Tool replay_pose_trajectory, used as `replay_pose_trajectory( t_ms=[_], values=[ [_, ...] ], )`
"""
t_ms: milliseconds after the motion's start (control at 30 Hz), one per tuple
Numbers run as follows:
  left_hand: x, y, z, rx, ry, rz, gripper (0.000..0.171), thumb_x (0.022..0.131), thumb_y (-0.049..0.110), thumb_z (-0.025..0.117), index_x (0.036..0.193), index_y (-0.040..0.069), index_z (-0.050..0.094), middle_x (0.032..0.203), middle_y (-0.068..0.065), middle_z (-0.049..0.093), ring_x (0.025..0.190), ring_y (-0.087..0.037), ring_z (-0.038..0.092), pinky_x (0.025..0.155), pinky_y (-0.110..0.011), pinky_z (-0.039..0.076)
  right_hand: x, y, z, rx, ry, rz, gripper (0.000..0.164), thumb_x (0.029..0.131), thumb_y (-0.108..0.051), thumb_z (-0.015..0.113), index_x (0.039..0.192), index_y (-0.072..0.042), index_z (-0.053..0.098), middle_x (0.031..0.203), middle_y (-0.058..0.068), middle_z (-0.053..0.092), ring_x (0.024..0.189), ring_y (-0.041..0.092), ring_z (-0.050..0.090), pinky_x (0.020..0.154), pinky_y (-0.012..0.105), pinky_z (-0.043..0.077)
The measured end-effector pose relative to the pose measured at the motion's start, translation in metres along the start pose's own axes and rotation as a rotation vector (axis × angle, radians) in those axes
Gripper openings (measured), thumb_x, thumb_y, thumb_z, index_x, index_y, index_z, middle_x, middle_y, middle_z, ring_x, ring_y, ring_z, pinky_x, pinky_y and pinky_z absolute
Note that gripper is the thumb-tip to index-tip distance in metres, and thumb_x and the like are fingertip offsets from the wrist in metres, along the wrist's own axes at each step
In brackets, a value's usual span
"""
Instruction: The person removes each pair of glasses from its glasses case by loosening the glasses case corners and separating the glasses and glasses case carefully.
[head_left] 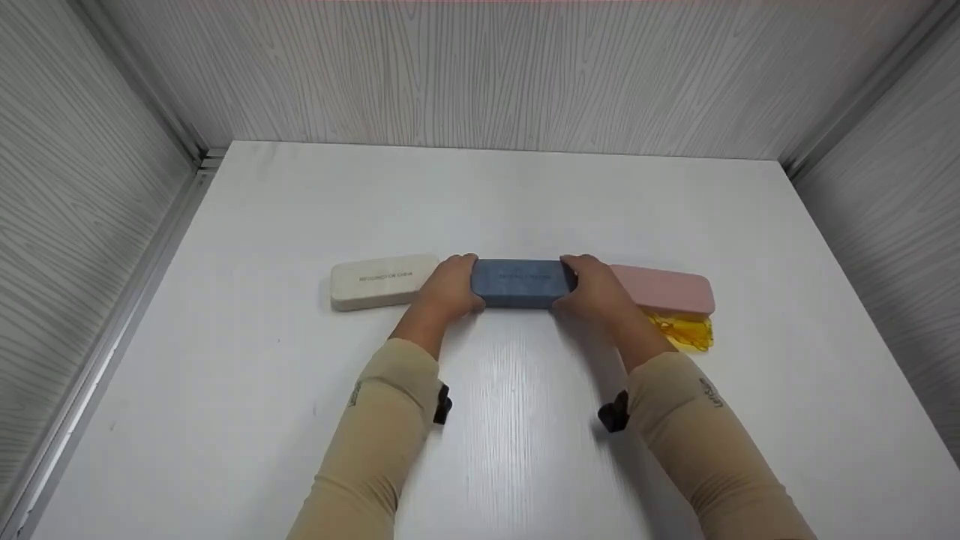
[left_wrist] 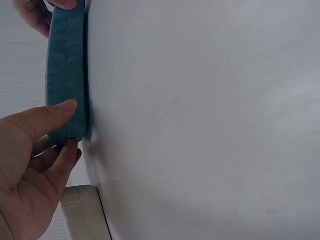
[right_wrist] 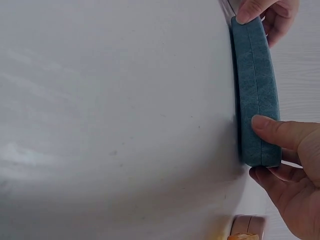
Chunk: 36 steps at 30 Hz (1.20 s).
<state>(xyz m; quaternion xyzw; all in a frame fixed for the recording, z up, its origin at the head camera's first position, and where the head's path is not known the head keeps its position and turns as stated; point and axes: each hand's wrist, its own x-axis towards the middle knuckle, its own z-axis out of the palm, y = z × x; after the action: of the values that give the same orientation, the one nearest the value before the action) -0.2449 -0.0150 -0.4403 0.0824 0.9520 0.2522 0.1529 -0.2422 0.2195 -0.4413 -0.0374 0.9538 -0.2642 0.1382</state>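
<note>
I see a long blue case with round corners and a smooth, leather-like cover (head_left: 521, 281), right between two hands. The left grip (head_left: 451, 286) has one end of it, and the right grip (head_left: 592, 290) has the other end.

To hold it well, I think both sides should squeeze the same amount, soft but firm. The cover looks smooth, so a weak pinch at one end could let that end slip or tip. Both thumbs should be at the same height, so the case is flat and straight. It's good to mind the ends too, because other things lie close by.

Neither grip is wide. Each is spread only as far as the case is thick, pinching its end, with the thumb on the side toward the person and the fingers bent round the end. The bottom is hard to see, so I can't say if the case touches the white bench (head_left: 510, 465).

Just outside the left grip is a long cream-white case with dark letters (head_left: 375, 283). Just outside the right grip is a long pink case with round corners (head_left: 664, 289). A shiny yellow crinkly sheet (head_left: 686, 332) pokes out on the pink case's near side.
</note>
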Motion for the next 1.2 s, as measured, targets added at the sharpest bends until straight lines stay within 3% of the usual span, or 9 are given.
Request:
replay_pose_trajectory(
  t_ms=[300,700,1033,1200],
  values=[
    [-0.008,-0.003,-0.016,0.017,0.035,0.060,0.075,0.067,0.016,0.078,0.132,0.004,0.043,0.125,-0.010,0.051,0.117,-0.023,0.046,0.102,-0.033,0.033,-0.006,-0.008,-0.010,-0.036,-0.006,-0.129,0.081,0.071,-0.022,0.077,0.138,-0.004,0.037,0.129,0.017,0.045,0.117,0.030,0.043,0.100,0.043,0.035],
    [-0.027,-0.007,-0.029,0.039,0.030,0.121,0.067,0.070,0.023,0.079,0.126,0.005,0.047,0.120,-0.007,0.053,0.111,-0.020,0.048,0.096,-0.033,0.038,-0.021,-0.020,-0.015,-0.066,0.015,-0.170,0.077,0.069,-0.025,0.079,0.134,-0.003,0.043,0.125,0.015,0.049,0.112,0.028,0.047,0.097,0.042,0.039],
    [-0.051,-0.016,-0.027,0.025,-0.005,0.165,0.070,0.070,0.029,0.079,0.127,0.005,0.047,0.119,-0.007,0.052,0.107,-0.020,0.050,0.093,-0.035,0.041,-0.043,-0.022,-0.008,-0.096,0.010,-0.228,0.078,0.066,-0.028,0.082,0.130,-0.002,0.046,0.118,0.015,0.052,0.103,0.025,0.052,0.091,0.039,0.045],
    [-0.055,-0.025,-0.019,0.043,0.003,0.188,0.069,0.068,0.032,0.080,0.124,0.005,0.049,0.115,-0.006,0.054,0.104,-0.019,0.051,0.091,-0.034,0.042,-0.048,-0.022,0.000,-0.112,0.008,-0.228,0.077,0.066,-0.029,0.082,0.130,-0.003,0.047,0.118,0.014,0.052,0.104,0.025,0.051,0.093,0.039,0.043]
  ],
)
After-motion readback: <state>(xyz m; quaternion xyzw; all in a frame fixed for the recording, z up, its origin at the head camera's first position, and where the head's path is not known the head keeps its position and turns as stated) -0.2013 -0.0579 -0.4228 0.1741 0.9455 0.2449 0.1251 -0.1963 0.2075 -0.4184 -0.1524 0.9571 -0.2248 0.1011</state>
